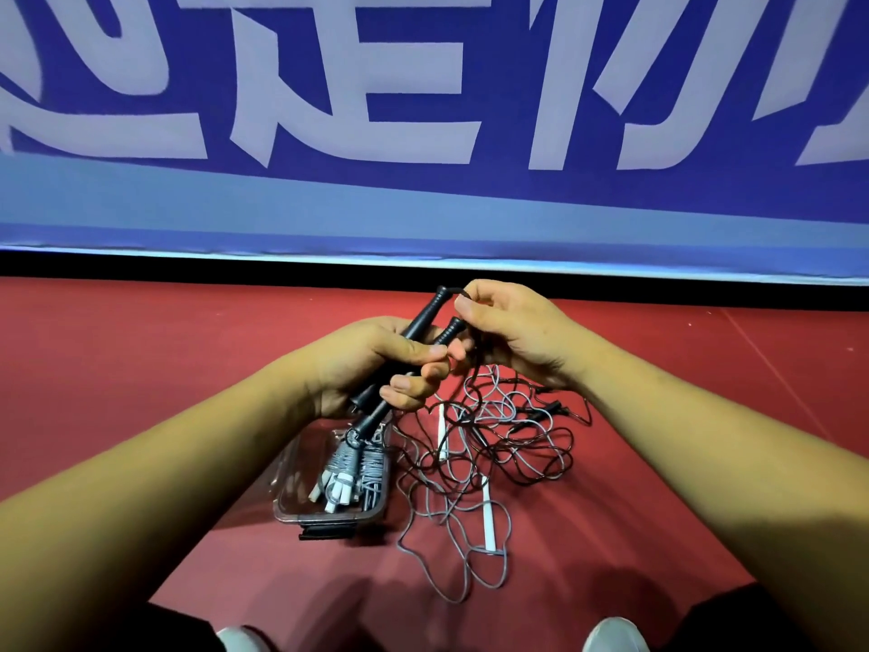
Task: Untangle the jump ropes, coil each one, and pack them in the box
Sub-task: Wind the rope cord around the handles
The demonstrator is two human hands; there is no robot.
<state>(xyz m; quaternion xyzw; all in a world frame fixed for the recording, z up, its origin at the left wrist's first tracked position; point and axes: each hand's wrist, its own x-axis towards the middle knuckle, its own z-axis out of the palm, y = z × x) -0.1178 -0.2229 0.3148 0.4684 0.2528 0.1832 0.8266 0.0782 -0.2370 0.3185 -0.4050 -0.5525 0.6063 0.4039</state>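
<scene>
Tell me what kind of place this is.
Probably a sports hall or gym: a red court-style floor, a big blue banner with white characters along its far edge, and jump ropes lying tangled on it.

The red floor (141, 360) carries a clear box (329, 519) with a black latch (327, 534) holding grey ropes (347, 458) and white handles (341, 492), a tangled cord (570, 447) that looks black, perhaps dark brown, black handles (423, 322) above, and a blue banner (423, 214) with pale lettering along its far edge.
</scene>
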